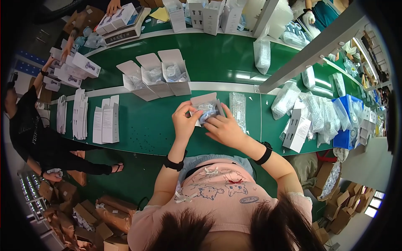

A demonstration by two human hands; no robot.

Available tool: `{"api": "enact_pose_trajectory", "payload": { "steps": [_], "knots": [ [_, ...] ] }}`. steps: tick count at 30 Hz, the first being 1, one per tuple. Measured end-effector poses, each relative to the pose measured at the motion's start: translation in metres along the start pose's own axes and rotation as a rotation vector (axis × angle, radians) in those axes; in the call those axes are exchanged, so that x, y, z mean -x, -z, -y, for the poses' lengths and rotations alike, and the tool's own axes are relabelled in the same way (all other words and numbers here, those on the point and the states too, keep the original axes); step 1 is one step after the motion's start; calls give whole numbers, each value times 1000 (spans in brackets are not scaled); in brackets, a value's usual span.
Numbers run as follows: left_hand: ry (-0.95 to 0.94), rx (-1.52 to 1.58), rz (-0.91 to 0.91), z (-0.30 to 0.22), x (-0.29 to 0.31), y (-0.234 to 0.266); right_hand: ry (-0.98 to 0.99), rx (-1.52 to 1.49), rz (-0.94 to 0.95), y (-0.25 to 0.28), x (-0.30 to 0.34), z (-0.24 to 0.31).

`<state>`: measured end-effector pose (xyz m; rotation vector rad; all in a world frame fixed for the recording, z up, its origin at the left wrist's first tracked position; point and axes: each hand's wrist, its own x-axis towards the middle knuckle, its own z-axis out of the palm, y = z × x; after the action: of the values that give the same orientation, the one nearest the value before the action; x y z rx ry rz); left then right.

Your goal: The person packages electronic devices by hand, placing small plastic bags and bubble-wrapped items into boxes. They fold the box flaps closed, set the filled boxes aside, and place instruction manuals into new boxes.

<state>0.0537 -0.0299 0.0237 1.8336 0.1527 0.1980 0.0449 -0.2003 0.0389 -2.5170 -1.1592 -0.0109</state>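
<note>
Over the green bench, in front of my body, a small white box (217, 109) is held up between my hands with its top flap raised. A see-through plastic bag (206, 111) shows in its mouth; what the bag contains is hard to make out. My left hand (184, 122) is closed at the box's left side, thumb and fingertips at the bag. Curled around the right side and front is my right hand (226, 129). A bubble-wrapped pack (237, 111) lies just right of the box. Several opened white boxes (176, 85), filled with plastic-bagged items, stand beyond my left hand.
Flattened white cartons (110, 121) lie in stacks on the left. Bubble-wrapped packs (286, 100) and a blue bin (344, 138) fill the right. A slanted metal post (299, 62) rises beyond. A person in black (35, 121) handles boxes at far left.
</note>
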Motion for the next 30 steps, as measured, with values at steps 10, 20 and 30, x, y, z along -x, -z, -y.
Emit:
{"api": "enact_pose_trajectory", "payload": {
  "steps": [10, 20, 30],
  "knots": [
    [-372, -472, -417, 41, -13, 84, -59, -238, -557, -10, 6, -41],
    [357, -1395, -373, 164, -13, 254, -366, -1031, -130, -39, -29, -98],
    [254, -1146, -70, 50, 67, 107, -244, -667, -182, -32, -102, -141]
  ]
}}
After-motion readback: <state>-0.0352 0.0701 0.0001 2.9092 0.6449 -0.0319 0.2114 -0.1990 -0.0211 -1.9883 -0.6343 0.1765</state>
